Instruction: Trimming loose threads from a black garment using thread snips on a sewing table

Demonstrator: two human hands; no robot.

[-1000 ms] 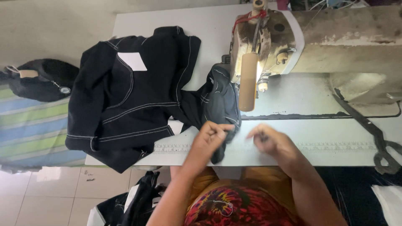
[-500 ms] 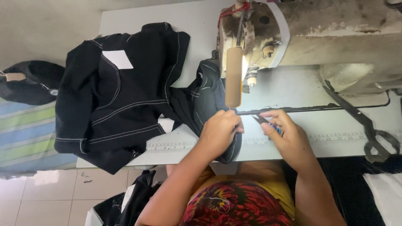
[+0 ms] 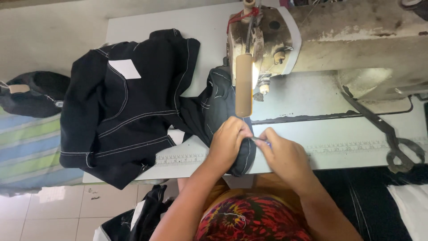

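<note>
Both hands have come together since earlier, the left hand (image 3: 229,143) gripping the dark garment (image 3: 133,111), the right hand (image 3: 281,154) pinching a small tool (image 3: 261,141) just beside it.

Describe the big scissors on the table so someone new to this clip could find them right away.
Start at the grey sewing machine filling the upper right of the white table. The scissors lie just below its base, running diagonally toward the table's right front edge. Their long dark metal blades and large looped handles set them apart from the black fabric on the left.
</note>
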